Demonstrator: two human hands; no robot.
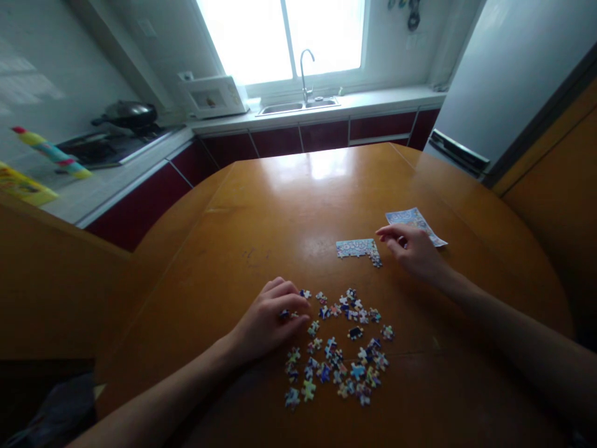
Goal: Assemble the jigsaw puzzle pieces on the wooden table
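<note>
My left hand (273, 316) rests on the table with its fingers loosely curved and apart. Small jigsaw pieces show between its thumb and fingers, beside a loose heap of jigsaw pieces (333, 354). Over on the right, my right hand (415, 250) is bent, with a small dark-and-white puzzle piece (402, 242) at its curled fingers and thumb. Its fingertips are just right of the partly joined puzzle (355, 247), which forms a strip with a short leg down its right side. A printed picture sheet (415, 218) lies partly behind that hand.
All of this lies on a wooden table (289, 205). Beyond it are a counter with a sink (298, 106), a microwave (213, 98) and a wok (129, 114) on the stove. A fridge (508, 81) stands at right; a bottle (51, 152) is at left.
</note>
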